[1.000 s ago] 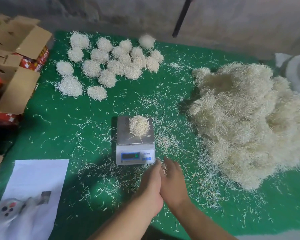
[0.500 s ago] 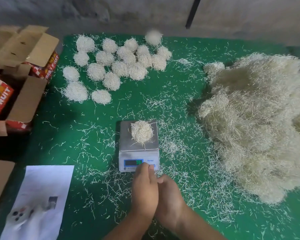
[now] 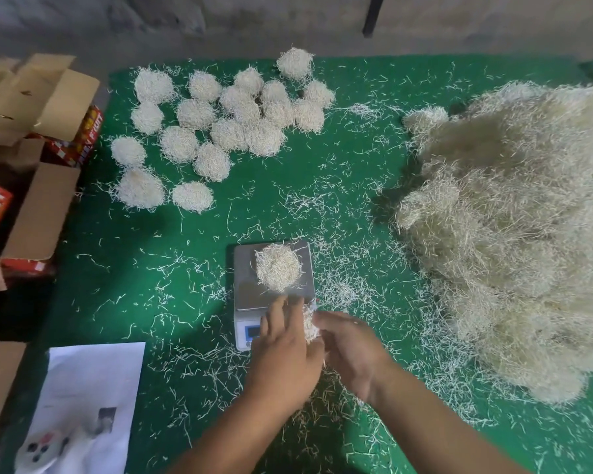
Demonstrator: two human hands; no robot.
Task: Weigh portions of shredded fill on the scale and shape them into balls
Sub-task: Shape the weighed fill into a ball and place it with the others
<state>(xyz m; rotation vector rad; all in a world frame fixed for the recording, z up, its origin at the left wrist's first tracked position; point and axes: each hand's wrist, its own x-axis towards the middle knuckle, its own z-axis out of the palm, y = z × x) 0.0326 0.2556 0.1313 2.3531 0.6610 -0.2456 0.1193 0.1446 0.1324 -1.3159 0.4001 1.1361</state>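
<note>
matt green cloth (image 3: 339,186) — brushed-metal scale (image 3: 245,285), cardboard boxes (image 3: 42,213)

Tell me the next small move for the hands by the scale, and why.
Probably drop the small pinch of pale shredded fill, held between the left hand and right hand, onto the round fill portion on the grey digital scale; both hands sit just short of the platform.

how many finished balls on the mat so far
19 balls, all clustered far left on the green mat beyond the scale; the middle ones overlap, so some may be hidden. The portion on the scale is not counted.
</note>
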